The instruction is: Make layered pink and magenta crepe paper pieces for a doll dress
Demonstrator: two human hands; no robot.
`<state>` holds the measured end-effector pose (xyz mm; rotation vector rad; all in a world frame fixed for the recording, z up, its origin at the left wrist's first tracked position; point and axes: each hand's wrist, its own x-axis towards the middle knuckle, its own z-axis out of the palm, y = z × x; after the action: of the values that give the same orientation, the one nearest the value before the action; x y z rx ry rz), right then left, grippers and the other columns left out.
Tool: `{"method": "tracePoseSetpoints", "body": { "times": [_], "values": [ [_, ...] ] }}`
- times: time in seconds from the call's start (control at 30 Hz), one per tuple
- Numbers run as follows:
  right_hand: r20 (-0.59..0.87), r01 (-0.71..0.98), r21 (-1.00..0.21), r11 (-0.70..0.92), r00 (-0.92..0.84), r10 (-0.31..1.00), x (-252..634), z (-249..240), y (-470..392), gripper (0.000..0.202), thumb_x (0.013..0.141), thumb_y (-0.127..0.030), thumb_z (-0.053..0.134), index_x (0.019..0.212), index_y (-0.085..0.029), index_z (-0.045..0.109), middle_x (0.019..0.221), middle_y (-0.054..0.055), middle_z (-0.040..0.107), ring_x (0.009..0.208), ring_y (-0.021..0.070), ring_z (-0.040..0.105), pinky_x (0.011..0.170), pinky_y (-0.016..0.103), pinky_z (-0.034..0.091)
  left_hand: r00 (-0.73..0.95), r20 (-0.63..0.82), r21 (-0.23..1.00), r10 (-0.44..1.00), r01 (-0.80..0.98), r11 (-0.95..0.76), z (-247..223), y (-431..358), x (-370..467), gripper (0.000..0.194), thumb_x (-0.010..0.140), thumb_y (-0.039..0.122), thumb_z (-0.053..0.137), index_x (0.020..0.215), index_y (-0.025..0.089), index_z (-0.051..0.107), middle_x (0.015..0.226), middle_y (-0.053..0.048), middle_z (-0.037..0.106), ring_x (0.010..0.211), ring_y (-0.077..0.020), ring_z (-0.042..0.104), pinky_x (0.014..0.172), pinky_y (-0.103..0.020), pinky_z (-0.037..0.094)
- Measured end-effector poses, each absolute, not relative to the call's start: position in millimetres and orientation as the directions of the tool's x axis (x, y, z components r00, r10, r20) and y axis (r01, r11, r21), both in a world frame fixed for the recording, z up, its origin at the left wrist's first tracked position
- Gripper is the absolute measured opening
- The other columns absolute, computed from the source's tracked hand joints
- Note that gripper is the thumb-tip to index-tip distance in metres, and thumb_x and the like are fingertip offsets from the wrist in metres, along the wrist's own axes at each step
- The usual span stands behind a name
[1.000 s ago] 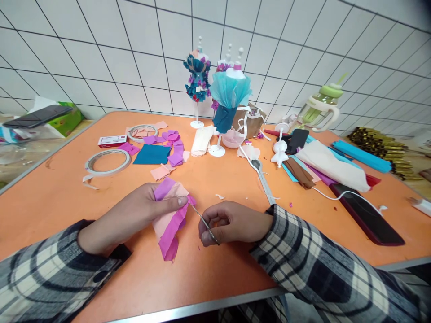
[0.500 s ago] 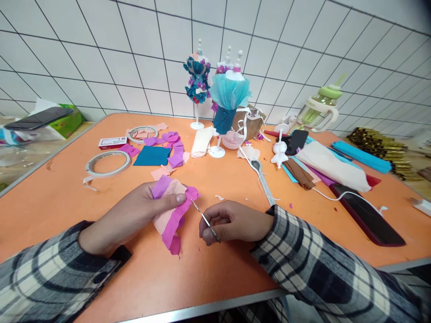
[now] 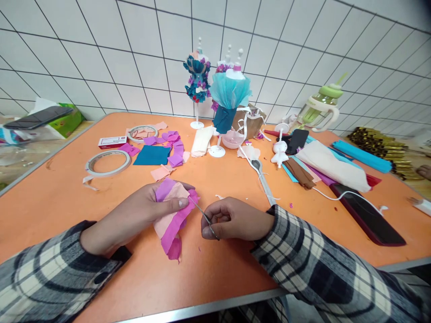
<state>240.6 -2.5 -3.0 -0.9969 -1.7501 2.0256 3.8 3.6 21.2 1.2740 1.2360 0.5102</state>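
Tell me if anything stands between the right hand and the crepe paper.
Nothing visible blocks it: only the slim metal tool in the right hand spans the gap to the crepe paper, its tip beside the left hand.

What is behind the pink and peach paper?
One finger of the left hand shows past the paper's top edge; the other fingers and the table behind it are covered.

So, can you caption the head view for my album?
Left hand holds pink paper, right hand holds a thin metal tool.
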Motion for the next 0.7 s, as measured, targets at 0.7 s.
{"method": "tracePoseSetpoints", "body": {
  "times": [0.7],
  "values": [
    [-0.298,0.230,-0.955,-0.189,-0.773,0.561,242.5,-7.1,-1.3,0.035,0.075,-0.046,0.083,0.081,-0.015,0.066,0.075,-0.003,0.062,0.068,0.0099,0.050,0.064,0.023,0.037,0.402,-0.424,0.883,0.811,0.381,0.273,19.4,5.4,1.2,0.042,0.078,0.058,0.074,0.074,0.016,0.073,0.065,-0.002,0.073,0.058,-0.0168,0.060,0.054,-0.024,0.042]
  ]
}}
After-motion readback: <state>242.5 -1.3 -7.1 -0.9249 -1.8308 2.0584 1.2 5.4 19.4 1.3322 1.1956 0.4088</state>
